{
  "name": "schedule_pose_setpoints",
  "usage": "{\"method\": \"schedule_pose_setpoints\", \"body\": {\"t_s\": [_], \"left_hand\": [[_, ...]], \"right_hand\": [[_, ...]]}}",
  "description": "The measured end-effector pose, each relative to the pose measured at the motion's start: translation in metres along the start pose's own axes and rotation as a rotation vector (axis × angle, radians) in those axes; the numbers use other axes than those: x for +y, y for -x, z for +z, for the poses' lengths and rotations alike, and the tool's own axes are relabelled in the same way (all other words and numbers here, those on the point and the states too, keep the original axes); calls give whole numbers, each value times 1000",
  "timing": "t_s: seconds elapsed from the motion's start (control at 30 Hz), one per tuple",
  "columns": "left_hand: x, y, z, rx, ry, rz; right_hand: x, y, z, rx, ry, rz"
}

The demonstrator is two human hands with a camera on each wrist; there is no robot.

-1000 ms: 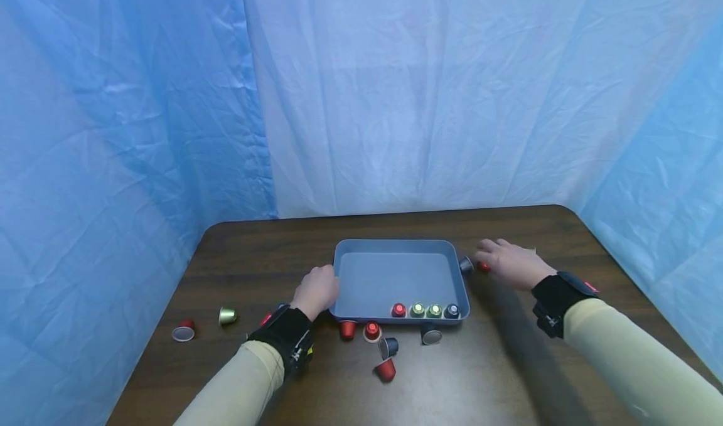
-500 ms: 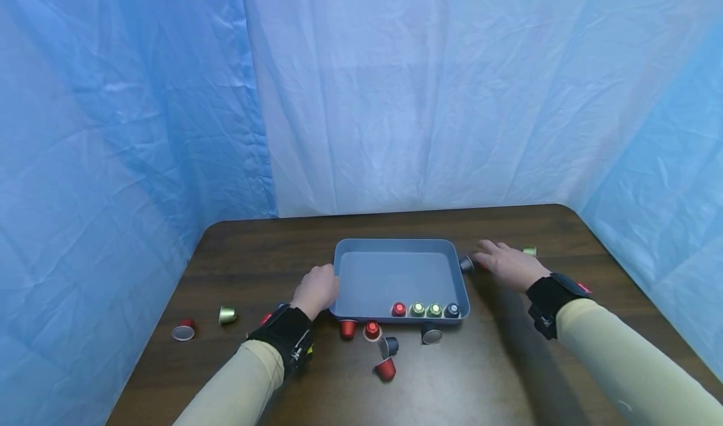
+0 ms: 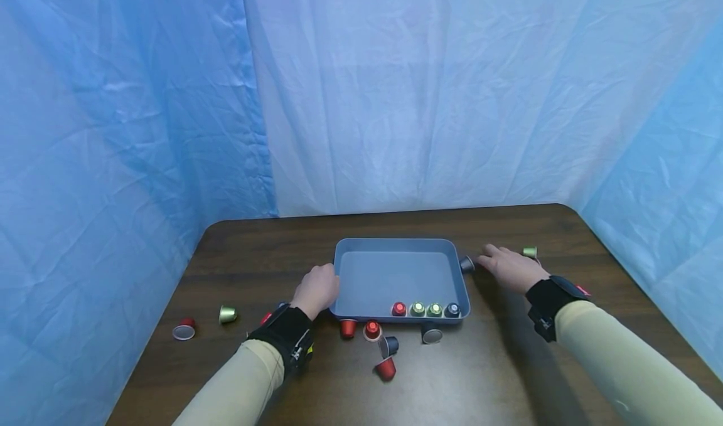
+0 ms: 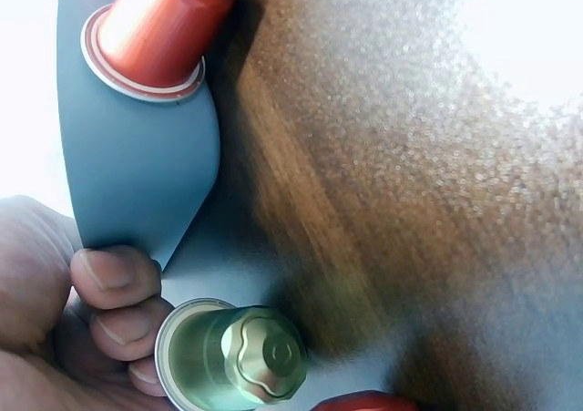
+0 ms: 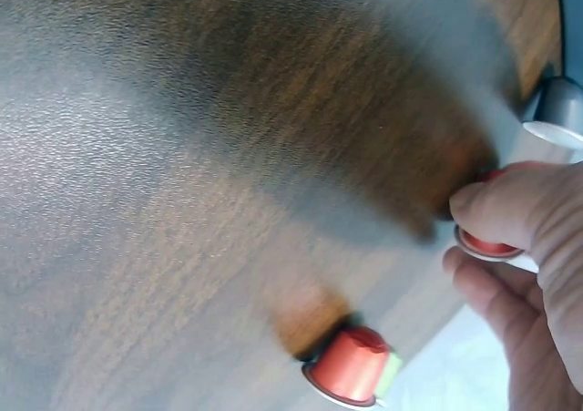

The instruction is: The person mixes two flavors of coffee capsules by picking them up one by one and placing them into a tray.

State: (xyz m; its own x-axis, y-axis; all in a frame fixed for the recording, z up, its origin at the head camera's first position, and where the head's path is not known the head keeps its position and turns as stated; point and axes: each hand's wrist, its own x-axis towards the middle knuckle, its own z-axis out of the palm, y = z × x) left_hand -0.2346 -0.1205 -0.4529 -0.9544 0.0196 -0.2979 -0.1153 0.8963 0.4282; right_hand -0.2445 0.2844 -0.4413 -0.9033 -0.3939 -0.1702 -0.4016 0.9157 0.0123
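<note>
A blue-grey tray (image 3: 395,275) lies mid-table, with a front row of coffee capsules in it: red (image 3: 398,308), two green, and a dark one (image 3: 452,311). My left hand (image 3: 316,291) grips the tray's left side. In the left wrist view, its fingers (image 4: 116,277) curl at the tray corner, right beside a green capsule (image 4: 232,356). My right hand (image 3: 511,269) is low over the table, right of the tray. In the right wrist view, its thumb and fingers pinch a red coffee capsule (image 5: 490,245); the head view hides this one under the hand.
A dark capsule (image 3: 465,265) lies against the tray's right side. Beyond my right hand are a green capsule (image 3: 530,251) and a red one (image 5: 348,365). Several capsules, including a red one (image 3: 386,369), lie before the tray. Another green capsule (image 3: 227,315) and red capsule (image 3: 184,330) lie far left.
My right hand has shifted slightly and closed over the red capsule, which showed under it a second ago. The green capsule behind that hand has come into view. My left hand stays put.
</note>
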Motion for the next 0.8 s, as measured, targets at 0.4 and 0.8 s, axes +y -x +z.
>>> {"method": "schedule_pose_setpoints", "body": {"t_s": [0.4,0.8], "left_hand": [[0,0,1,-1,4,0],[0,0,1,0,3,-3]], "right_hand": [[2,0,3,42,96,-61],[2,4,2,135,160,-103]]}}
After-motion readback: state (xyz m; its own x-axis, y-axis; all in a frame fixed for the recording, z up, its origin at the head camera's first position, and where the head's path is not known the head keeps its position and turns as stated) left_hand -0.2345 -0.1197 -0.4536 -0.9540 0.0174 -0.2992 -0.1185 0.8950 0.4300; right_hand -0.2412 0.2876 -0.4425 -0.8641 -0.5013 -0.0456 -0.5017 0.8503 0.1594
